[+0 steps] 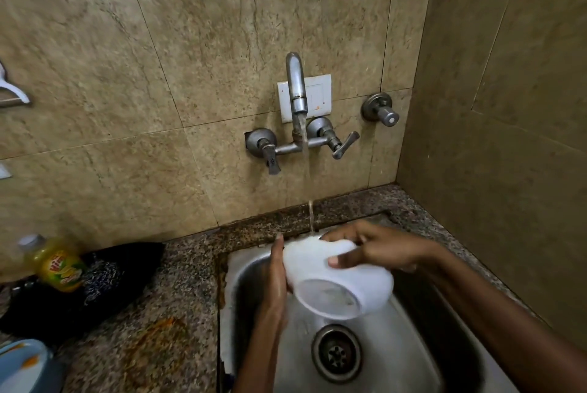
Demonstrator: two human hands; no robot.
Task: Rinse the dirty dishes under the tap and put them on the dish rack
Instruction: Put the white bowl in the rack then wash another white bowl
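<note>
Bowl [340, 278]: white, smooth and a little blurred, tipped on its side with the mouth facing the camera and down, held over the steel sink [413, 361] above the drain [336, 353]. Water from the tap [297, 91] lands on its upper side. The right hand [378, 248] grips it from above, fingers spread and curled over the wall. The left hand [276, 278] lies flat and open against its left side.

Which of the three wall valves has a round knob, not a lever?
The separate valve on the far right, above and apart from the tap. The two valves flanking the spout, left and right, both carry flat lever handles.
</note>
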